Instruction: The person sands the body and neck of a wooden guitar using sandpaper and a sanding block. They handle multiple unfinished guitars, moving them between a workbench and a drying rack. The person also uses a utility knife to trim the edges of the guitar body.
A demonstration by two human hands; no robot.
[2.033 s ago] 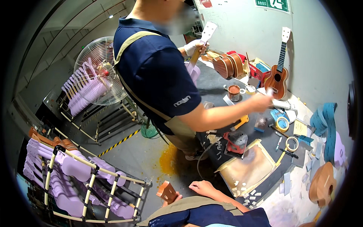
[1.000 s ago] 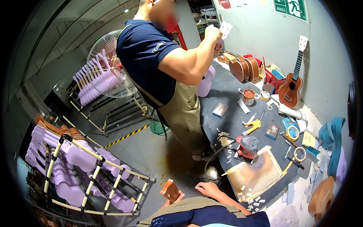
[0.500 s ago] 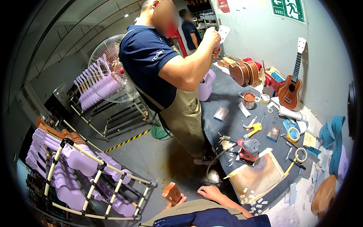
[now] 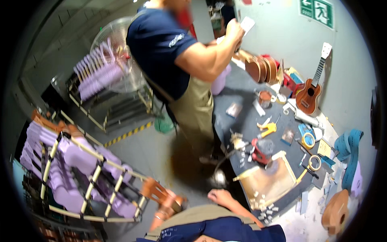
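My left hand [image 4: 172, 198] is closed round a brown wooden ukulele neck [image 4: 154, 191], held low at my left side. Its headstock, with pale slots, sticks out past my fingers toward the rack; whatever lies below my grip is hidden. My right hand [image 4: 221, 197] hangs in front of my apron, near the table's near-left edge. Its fingers are loosely bent and blurred, with nothing seen in them. Closest to it on the table is a tan work mat [image 4: 258, 181] with small white pieces along its near edge.
A red sander [image 4: 262, 151], yellow glue gun [image 4: 267, 128] and tape rolls [image 4: 314, 162] lie on the dark table [image 4: 242, 94]. A finished ukulele [image 4: 310, 97] leans on the wall. At left stands a pipe rack [image 4: 93, 181] with purple-wrapped instruments. A co-worker [image 4: 161, 52] stands ahead, holding a white-headed piece.
My left hand has moved left and up with the ukulele neck, which has tilted over and shows more of its headstock. My right hand stays about where it was. The view has shifted slightly.
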